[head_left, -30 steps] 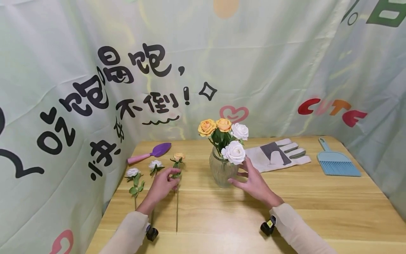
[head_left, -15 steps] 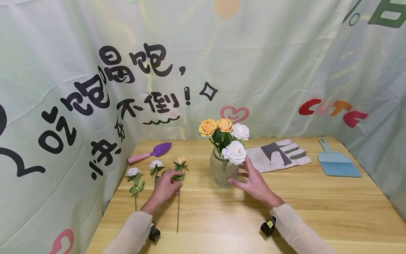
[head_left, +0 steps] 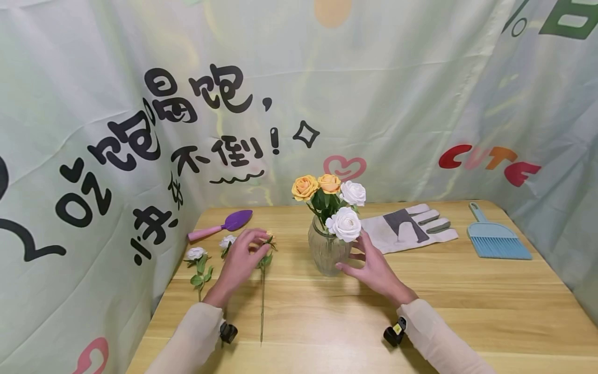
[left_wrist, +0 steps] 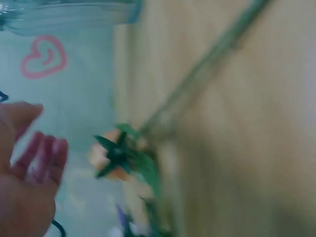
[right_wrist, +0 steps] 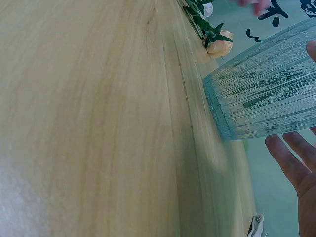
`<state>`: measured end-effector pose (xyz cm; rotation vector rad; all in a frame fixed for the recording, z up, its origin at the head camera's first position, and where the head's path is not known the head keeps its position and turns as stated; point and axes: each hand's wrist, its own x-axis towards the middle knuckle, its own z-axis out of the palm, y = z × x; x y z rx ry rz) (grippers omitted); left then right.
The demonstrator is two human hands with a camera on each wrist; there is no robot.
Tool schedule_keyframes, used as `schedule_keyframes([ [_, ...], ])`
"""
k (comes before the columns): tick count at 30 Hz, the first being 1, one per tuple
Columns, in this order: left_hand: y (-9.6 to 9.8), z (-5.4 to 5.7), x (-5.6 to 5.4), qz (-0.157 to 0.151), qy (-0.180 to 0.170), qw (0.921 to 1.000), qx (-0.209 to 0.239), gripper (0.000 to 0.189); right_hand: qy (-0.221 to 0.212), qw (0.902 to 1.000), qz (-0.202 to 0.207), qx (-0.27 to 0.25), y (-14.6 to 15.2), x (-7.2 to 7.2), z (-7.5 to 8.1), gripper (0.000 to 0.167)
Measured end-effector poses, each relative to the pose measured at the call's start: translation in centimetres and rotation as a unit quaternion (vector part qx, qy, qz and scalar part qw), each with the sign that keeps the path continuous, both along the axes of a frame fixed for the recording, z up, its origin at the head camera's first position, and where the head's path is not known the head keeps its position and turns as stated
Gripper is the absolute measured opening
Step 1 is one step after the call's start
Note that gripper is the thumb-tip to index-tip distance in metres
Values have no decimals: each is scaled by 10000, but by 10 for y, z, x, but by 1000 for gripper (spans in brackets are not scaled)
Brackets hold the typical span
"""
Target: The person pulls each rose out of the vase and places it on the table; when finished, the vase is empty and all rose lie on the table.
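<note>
My left hand [head_left: 239,262] hovers by the bloom of a pale orange rose [head_left: 271,238] lying on the table. Its fingers are loosely bent, and the left wrist view shows them apart from the rose [left_wrist: 100,160], with nothing held. A clear ribbed glass vase [head_left: 322,254] stands upright, holding two yellow-orange roses [head_left: 306,187] and two white roses [head_left: 344,224]. My right hand [head_left: 374,267] holds the vase's right side, thumb in front and fingers around the side; the right wrist view shows the vase [right_wrist: 276,84] between them.
To the left lie two white roses, the outer one [head_left: 196,253] and an inner one [head_left: 227,241] partly behind my hand. A purple trowel [head_left: 237,220] lies behind them. A work glove [head_left: 411,228] and a blue dustpan with brush [head_left: 498,240] lie at the right.
My left hand nudged the pale orange rose slightly right, then moved off its leafy stem up toward the bloom. The right hand and the vase have stayed put.
</note>
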<state>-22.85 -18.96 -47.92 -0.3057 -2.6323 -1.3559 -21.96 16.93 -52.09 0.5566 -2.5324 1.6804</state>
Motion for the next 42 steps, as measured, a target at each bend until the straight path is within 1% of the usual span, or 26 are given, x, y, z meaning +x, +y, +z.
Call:
schedule_keyframes([
  [2, 9, 11, -3, -315, 307, 9987, 274, 25, -4, 10000, 0, -4, 0, 0, 0, 108],
  [4, 20, 21, -6, -609, 570, 9951, 530, 24, -5, 10000, -3, -10, 0, 0, 1, 108],
  [7, 39, 36, -10, -1006, 861, 9874, 861, 23, -8, 10000, -9, -9, 0, 0, 1, 107],
  [10, 57, 46, -13, -1277, 1041, 9805, 1074, 24, -24, 10000, -14, -17, 0, 0, 1, 107],
  [12, 69, 52, -15, -1398, 1139, 9767, 1162, 25, -33, 10000, -15, -24, 0, 0, 1, 107],
  [15, 83, 57, -19, -1527, 1228, 9731, 1214, 28, -30, 10000, -14, -29, 0, 0, 1, 107],
  [20, 99, 58, -24, -1692, 1388, 9697, 1088, 32, 2, 10000, 6, -22, 0, 0, 1, 109],
  [25, 108, 57, -26, -1713, 1490, 9694, 930, 31, 105, 9999, 53, -36, 0, -1, 2, 113],
  [28, 111, 57, -26, -1669, 1471, 9701, 969, 29, 163, 9998, 52, -43, 0, -1, 1, 112],
  [30, 113, 57, -26, -1638, 1519, 9690, 1060, 27, 169, 9998, 38, -30, 0, -2, 1, 112],
  [32, 114, 57, -26, -1546, 1653, 9671, 1160, 25, 142, 9999, 29, -30, 0, -2, 1, 113],
  [35, 116, 58, -24, -1300, 1925, 9649, 1225, 24, 93, 9999, 28, -52, 0, -2, 0, 113],
  [38, 117, 61, -22, -1074, 2115, 9641, 1190, 31, 87, 9999, 35, -46, -1, -1, 1, 114],
  [42, 118, 65, -19, -947, 2335, 9601, 1212, 42, 99, 9999, 38, -34, -1, -1, 1, 114],
])
